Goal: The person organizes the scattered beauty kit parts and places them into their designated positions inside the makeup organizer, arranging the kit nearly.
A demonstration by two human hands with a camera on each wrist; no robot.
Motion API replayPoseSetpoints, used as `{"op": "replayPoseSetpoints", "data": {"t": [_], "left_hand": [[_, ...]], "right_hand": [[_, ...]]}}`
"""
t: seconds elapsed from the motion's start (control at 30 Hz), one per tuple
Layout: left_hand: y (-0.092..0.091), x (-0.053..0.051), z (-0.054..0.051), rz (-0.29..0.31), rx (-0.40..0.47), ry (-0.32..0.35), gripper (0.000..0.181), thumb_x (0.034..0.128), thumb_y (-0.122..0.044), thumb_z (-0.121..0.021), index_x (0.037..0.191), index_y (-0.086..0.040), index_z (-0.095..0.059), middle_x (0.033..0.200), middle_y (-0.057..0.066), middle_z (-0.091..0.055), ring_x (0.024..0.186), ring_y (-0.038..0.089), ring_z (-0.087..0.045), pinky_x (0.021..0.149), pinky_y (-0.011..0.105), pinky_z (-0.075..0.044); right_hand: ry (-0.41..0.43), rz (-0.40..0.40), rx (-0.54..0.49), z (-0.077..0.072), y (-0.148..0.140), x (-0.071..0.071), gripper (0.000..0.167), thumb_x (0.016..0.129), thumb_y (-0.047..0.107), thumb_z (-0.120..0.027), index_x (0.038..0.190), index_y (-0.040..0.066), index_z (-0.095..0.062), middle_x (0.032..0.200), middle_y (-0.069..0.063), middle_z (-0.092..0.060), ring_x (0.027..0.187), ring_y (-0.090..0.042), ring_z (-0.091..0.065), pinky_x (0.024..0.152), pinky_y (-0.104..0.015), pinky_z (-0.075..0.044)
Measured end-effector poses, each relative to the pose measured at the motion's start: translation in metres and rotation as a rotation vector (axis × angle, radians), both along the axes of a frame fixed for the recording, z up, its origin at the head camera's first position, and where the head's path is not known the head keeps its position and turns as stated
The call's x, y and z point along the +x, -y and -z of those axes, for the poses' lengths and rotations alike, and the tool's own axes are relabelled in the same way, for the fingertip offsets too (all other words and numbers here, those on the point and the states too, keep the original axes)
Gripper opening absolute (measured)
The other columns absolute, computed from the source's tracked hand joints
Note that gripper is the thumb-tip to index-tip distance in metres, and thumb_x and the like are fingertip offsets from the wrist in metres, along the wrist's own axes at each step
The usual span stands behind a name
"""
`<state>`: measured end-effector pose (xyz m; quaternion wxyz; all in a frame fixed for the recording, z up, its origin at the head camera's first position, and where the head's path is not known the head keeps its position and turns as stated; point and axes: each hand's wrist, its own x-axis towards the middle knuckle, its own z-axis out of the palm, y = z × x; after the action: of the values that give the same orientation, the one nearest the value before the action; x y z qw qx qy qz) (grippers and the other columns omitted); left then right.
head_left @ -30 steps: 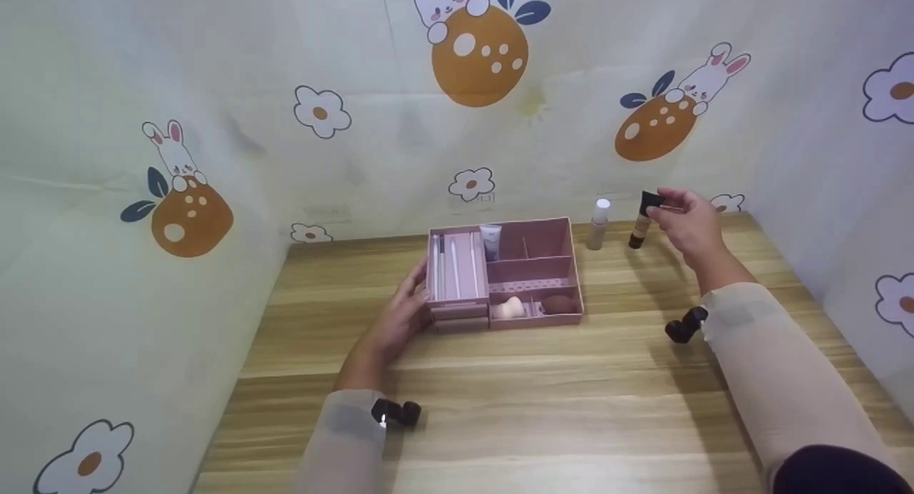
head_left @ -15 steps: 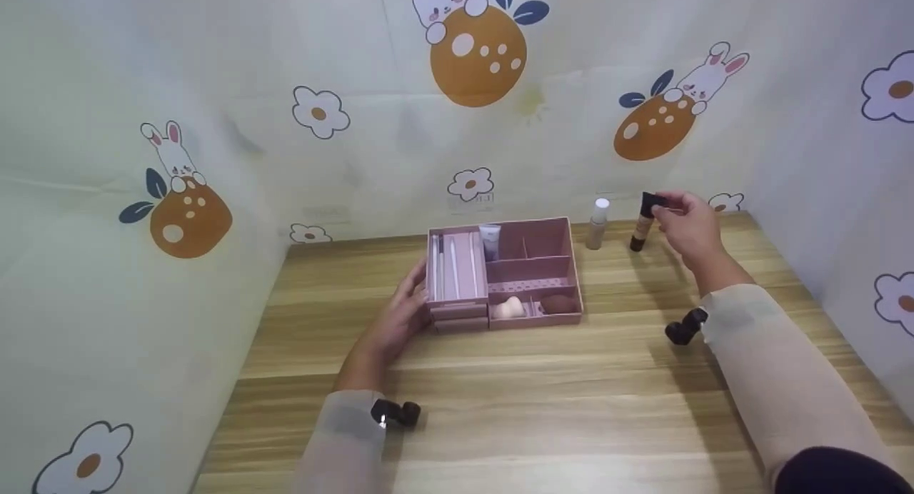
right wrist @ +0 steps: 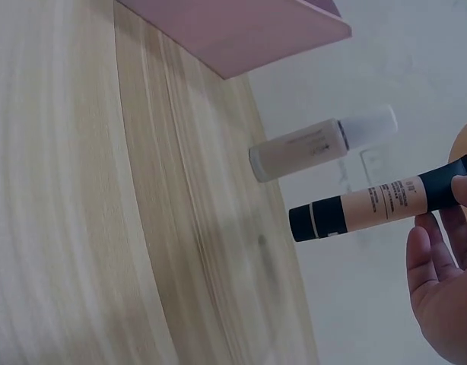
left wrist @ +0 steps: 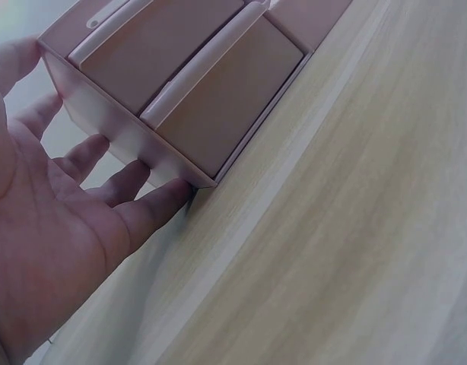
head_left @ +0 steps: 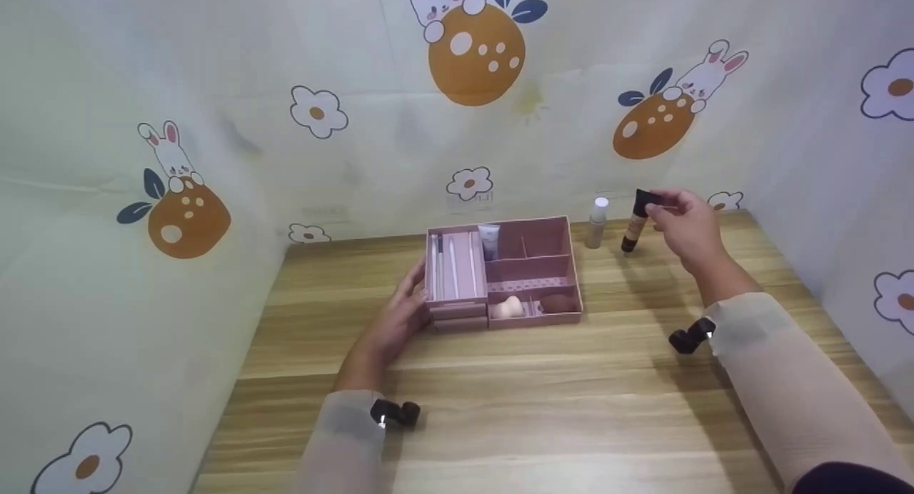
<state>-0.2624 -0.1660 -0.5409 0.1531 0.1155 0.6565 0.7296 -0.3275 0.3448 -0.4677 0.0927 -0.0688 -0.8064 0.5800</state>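
My right hand (head_left: 689,226) pinches the black flat end of a foundation tube (right wrist: 385,202), which has a beige middle and a black cap pointing down. In the right wrist view its cap appears just off the table. A pump bottle (right wrist: 298,150) with a white cap stands beside it, between the tube and a pink makeup organizer (head_left: 528,273). My left hand (left wrist: 74,198) touches the organizer's left side with its fingertips, the fingers nearly straight. The organizer holds slim sticks and brushes (head_left: 454,265), a white tube (head_left: 490,243), a pale sponge (head_left: 509,308) and a dark brown sponge (head_left: 558,304).
Two drawers (left wrist: 226,99) face the front of the organizer. The wood-grain table (head_left: 514,408) meets a cloth backdrop printed with rabbits and flowers (head_left: 371,158) close behind the objects. Small black devices (head_left: 691,335) are fixed at both wrists.
The foundation tube in my right hand has shifted slightly left, toward the pump bottle, and leans a little more. My left hand and the organizer stay in place.
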Motion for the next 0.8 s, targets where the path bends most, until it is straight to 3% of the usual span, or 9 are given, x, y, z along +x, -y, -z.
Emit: {"op": "replayPoseSetpoints", "data": {"t": [0.17, 0.43, 0.8], "left_hand": [[0.000, 0.001, -0.001, -0.006, -0.012, 0.000, 0.064, 0.1109, -0.033, -0.054, 0.169, -0.042, -0.027, 0.179, 0.000, -0.021, 0.150, 0.034, -0.052, 0.126, 0.050, -0.045], [0.000, 0.001, -0.001, 0.010, 0.020, -0.003, 0.065, 0.1115, -0.028, -0.053, 0.169, -0.043, -0.027, 0.180, -0.001, -0.015, 0.158, 0.038, -0.040, 0.130, 0.057, -0.036], [0.000, 0.001, -0.002, 0.009, 0.027, 0.005, 0.065, 0.1115, -0.027, -0.052, 0.169, -0.043, -0.026, 0.180, 0.000, -0.014, 0.155, 0.038, -0.044, 0.128, 0.055, -0.040]], "right_hand": [[-0.002, -0.027, 0.010, -0.011, 0.009, 0.008, 0.045, 0.106, 0.035, -0.068, 0.143, 0.010, -0.062, 0.140, -0.004, -0.066, 0.118, -0.005, -0.064, 0.094, -0.023, -0.061], [-0.105, -0.081, -0.073, -0.024, 0.029, 0.014, 0.040, 0.105, 0.024, -0.069, 0.139, 0.003, -0.064, 0.115, 0.016, -0.069, 0.108, -0.001, -0.066, 0.086, -0.019, -0.061], [-0.151, -0.150, -0.134, -0.042, 0.063, 0.020, 0.035, 0.104, 0.022, -0.071, 0.136, 0.007, -0.068, 0.118, 0.011, -0.071, 0.109, -0.009, -0.066, 0.083, -0.021, -0.060]]}}
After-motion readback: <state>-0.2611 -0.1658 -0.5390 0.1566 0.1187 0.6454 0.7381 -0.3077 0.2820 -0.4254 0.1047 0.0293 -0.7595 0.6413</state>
